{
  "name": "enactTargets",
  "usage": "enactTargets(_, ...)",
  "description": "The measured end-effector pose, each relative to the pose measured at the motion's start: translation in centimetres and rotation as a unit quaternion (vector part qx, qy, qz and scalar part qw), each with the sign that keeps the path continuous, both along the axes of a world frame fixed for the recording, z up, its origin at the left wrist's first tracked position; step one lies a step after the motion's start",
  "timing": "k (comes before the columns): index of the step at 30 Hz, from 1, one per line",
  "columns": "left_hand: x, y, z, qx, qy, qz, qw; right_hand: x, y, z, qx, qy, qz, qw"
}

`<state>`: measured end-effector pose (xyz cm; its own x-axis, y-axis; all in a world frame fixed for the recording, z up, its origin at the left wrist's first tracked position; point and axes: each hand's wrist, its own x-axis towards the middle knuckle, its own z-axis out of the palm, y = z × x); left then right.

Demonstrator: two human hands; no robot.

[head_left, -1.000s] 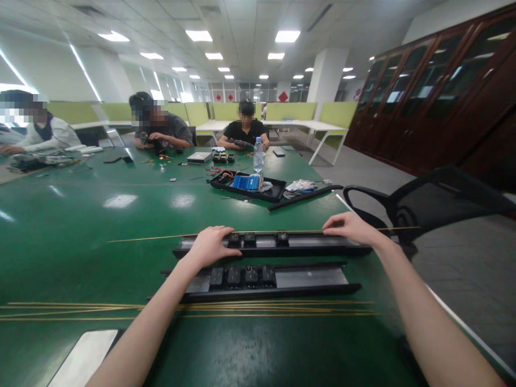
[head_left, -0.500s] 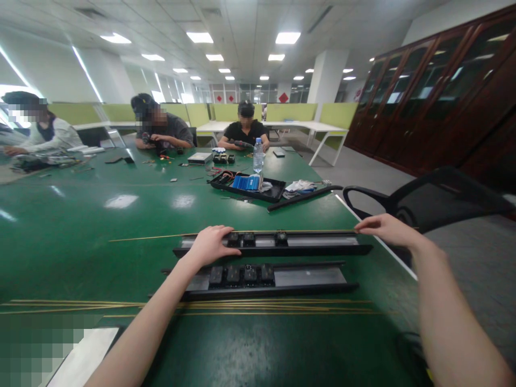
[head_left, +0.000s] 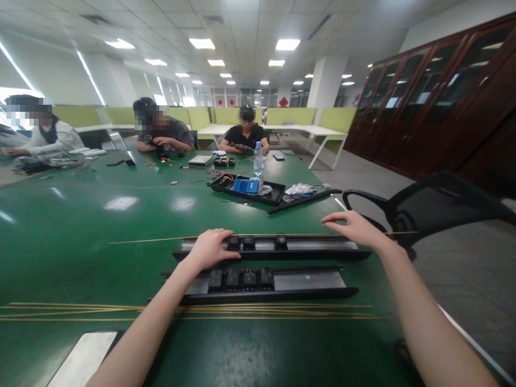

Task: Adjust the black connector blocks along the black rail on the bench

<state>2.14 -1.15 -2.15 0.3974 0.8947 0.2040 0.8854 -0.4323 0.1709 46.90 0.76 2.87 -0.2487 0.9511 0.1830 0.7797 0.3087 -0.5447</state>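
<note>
My left hand point(head_left: 212, 248) spans the left part of the far black-edged metal rail point(head_left: 322, 253), fingers over its back edge and thumb on the front side, closed on it. Several black blocks sit in this rail, one of them a black block point(head_left: 281, 242) right of the middle. Along the back edge lies a long thin brass-coloured rod point(head_left: 145, 240), sticking out past both ends. My right hand point(head_left: 349, 224) hovers just above the rod near the rail's right end, fingers stretched out and holding nothing. Closer to me lies a second rail point(head_left: 308, 279) with several black blocks point(head_left: 233, 279) side by side.
Several thin brass rods point(head_left: 282, 310) lie in front. A white-topped flat object point(head_left: 84, 357) is at lower left. Farther back are a black tray point(head_left: 276, 194), a glove point(head_left: 299, 192), a black strip point(head_left: 304, 202) and a bottle point(head_left: 258, 159). A chair point(head_left: 439, 204) stands right; people sit opposite.
My right hand slid right along the rod to beyond the rail's end, then came back left and lifted slightly off it. My left hand has stayed on the rail.
</note>
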Motion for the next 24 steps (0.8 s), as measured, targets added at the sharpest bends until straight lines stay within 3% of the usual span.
enactTargets(13,0.0,0.1,-0.1,0.005,0.002,-0.002,1.000,-8.8,-0.3,-3.6,0.029,0.050,0.115,0.992)
enactTargets(19,0.0,0.2,-0.2,0.011,0.008,0.001,1.000,-9.8,0.1,-5.0,0.068,0.064,0.095,0.991)
enactTargets(24,-0.1,0.2,-0.3,0.015,0.002,0.002,1.000,-9.4,0.2,-4.9,0.056,0.063,0.087,0.993)
